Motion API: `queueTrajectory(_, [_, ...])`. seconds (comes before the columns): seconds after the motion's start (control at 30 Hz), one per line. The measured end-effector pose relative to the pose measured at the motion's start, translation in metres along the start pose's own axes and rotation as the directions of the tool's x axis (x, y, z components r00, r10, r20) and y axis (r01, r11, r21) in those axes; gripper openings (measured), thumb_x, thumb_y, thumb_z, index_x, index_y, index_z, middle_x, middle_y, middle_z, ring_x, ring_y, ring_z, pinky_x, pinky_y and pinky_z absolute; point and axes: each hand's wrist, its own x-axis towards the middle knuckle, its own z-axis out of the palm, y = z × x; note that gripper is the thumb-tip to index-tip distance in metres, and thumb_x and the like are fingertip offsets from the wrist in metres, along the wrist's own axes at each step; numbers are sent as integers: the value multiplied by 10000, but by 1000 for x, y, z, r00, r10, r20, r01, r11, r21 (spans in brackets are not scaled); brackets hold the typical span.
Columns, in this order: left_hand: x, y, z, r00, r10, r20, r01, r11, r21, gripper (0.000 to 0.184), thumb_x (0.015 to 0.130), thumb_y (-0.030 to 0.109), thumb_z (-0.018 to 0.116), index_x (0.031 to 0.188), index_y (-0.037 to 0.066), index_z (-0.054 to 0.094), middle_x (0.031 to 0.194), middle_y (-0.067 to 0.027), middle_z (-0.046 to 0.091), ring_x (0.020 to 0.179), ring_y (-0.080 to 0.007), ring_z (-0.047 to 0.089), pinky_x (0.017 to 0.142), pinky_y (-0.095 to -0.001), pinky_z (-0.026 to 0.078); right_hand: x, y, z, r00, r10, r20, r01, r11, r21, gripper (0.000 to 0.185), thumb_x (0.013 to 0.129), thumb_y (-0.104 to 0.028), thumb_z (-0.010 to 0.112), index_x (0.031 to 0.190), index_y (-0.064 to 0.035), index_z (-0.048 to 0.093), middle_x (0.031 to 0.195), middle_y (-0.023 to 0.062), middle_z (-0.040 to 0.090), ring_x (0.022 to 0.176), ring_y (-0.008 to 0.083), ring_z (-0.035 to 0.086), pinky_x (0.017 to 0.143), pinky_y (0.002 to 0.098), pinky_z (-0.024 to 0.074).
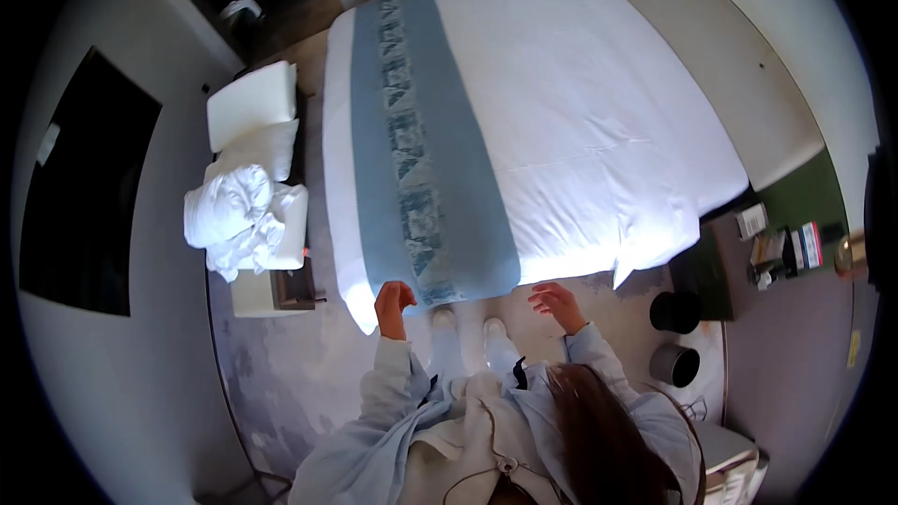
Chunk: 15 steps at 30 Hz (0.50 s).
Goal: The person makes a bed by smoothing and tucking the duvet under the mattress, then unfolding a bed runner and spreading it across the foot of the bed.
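Observation:
A bed with a white cover [580,122] fills the middle of the head view. Across its left part lies a blue bed runner [472,215] with a patterned band, hanging over the near side. My left hand [394,307] is by the runner's near left corner, its fingers loosely bent and nothing visible in them. To the right, my right hand [556,305] hovers just off the near side of the bed, fingers apart and holding nothing. Whether the left fingertips touch the runner I cannot tell.
Bunched white bedding [229,210] and a pillow [267,148] lie on seats along the left wall. Two dark bins [675,365] stand on the floor at right. Small boxes [751,222] rest on a bedside table. A television [89,196] hangs at left.

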Motion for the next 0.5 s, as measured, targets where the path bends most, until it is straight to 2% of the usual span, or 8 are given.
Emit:
queueTrajectory(0.07, [-11,-1,-28,998,30,-58,-29,1000,12,215,860,212,420,755,43,505,604,-31,494,524,-113,471,510,-224,412,10,0,2,999,4,54,-4,1000,7,233,841,-182,455,1026,-49,504,858,57,597,707,109,560,632,229,448])
queueTrajectory(0.13, [-23,-7,-55,982,15,-188,-22,999,-35,214,855,213,421,751,47,509,605,-31,497,523,-108,472,499,-222,411,11,-29,14,999,-5,47,2,998,61,231,835,-160,447,1024,-39,503,861,64,597,713,118,567,631,231,452])
queueTrajectory(0.2, [-32,-30,-85,981,28,-190,-29,1000,-3,216,848,220,429,749,47,512,600,-30,497,517,-106,472,487,-218,409,11,-44,22,992,-118,-39,123,982,141,234,826,-138,448,1030,-37,502,871,76,596,721,128,572,636,231,454])
queueTrajectory(0.27, [-11,-44,-108,977,-81,-199,82,997,-6,210,842,214,434,746,45,512,602,-31,499,515,-106,472,485,-217,409,11,-48,26,977,-156,-147,180,968,172,228,824,-125,449,1027,-36,502,868,80,594,718,130,570,646,231,452])
queueTrajectory(0.33, [-5,-34,-95,974,-175,-143,184,982,49,208,837,213,439,737,46,514,602,-31,500,523,-106,474,490,-219,409,-11,-37,24,975,-117,-189,159,960,229,216,827,-126,457,1017,-37,505,855,75,593,715,128,569,652,234,452])
queueTrajectory(0.4, [4,-43,-80,991,-128,-31,130,989,75,212,838,211,436,728,47,514,604,-33,499,533,-105,476,498,-218,406,-34,-21,14,979,-95,-182,124,980,157,193,829,-132,467,997,-47,511,863,62,591,716,110,563,638,219,444])
queueTrajectory(0.47, [12,-50,-60,986,-164,33,161,984,72,213,840,220,440,733,52,513,615,-26,497,538,-105,476,505,-219,405,-56,5,-8,950,-55,-306,94,989,115,186,828,-134,470,991,-55,514,880,57,590,708,101,560,625,210,438])
queueTrajectory(0.5, [11,-46,-41,980,-194,35,190,977,92,207,839,225,444,741,58,517,618,-23,503,543,-105,483,512,-223,412,-67,16,-20,922,-52,-384,130,975,180,185,821,-119,469,989,-60,516,892,54,589,694,96,557,610,207,437])
